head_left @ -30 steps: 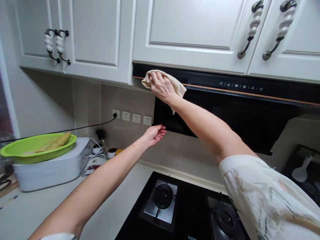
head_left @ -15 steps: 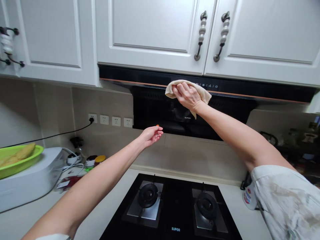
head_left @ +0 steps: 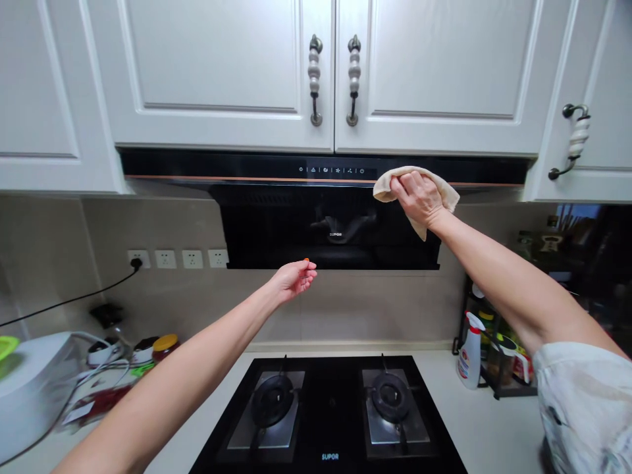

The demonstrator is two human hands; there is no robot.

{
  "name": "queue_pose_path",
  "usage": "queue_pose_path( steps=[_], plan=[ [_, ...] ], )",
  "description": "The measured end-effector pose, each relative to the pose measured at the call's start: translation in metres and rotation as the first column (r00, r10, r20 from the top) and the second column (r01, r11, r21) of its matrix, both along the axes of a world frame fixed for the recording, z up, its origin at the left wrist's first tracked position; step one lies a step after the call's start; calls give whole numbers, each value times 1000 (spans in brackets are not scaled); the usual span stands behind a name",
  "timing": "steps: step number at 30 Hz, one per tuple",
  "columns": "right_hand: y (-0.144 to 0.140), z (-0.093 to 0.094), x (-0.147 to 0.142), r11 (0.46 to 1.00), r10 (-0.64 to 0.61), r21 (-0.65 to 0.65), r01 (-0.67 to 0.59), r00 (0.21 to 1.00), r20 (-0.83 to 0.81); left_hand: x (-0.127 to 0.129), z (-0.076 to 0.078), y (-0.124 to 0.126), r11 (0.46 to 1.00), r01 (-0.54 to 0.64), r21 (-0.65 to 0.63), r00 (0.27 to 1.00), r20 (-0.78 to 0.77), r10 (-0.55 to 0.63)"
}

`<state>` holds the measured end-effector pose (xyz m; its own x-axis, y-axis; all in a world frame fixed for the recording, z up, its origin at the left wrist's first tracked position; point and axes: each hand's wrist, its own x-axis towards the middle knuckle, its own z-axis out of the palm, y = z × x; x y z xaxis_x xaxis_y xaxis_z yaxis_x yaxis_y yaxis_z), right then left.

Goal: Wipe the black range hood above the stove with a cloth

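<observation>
My right hand (head_left: 417, 196) is closed on a cream-coloured cloth (head_left: 447, 193), pressing it against the front of the black range hood (head_left: 247, 164), to the right of the touch icons. A corner of the cloth hangs down below my hand. My left hand (head_left: 295, 280) is in the air over the back of the stove, just below the hood's lower panel. Its fingers are loosely curled in, with nothing visible in them. Beneath both arms lies a black two-burner gas stove (head_left: 330, 421).
White wall cabinets (head_left: 217, 66) with bead handles hang above the hood. On the right counter stand a white spray bottle (head_left: 470, 352) and a black rack (head_left: 513, 394) of containers. A white appliance (head_left: 37, 388), cables and jars (head_left: 165, 345) crowd the left counter.
My right hand has slid the cloth rightward along the hood, uncovering the touch icons. The view has turned right. My left hand stays raised, fingers curled.
</observation>
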<state>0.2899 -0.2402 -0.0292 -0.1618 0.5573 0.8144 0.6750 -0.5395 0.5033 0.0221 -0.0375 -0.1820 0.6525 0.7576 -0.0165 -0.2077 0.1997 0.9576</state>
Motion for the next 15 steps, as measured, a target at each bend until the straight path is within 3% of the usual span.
queue_pose_path(
  steps=[10, 15],
  plan=[
    [-73, -9, 121, 970, -132, 191, 151, 986, -106, 9, -11, -10, 999, 30, -24, 999, -18, -30],
    [-102, -15, 169, 887, -91, 421, 191, 965, -247, 11, -16, -14, 998, 51, -39, 998, -24, -52]
  ],
)
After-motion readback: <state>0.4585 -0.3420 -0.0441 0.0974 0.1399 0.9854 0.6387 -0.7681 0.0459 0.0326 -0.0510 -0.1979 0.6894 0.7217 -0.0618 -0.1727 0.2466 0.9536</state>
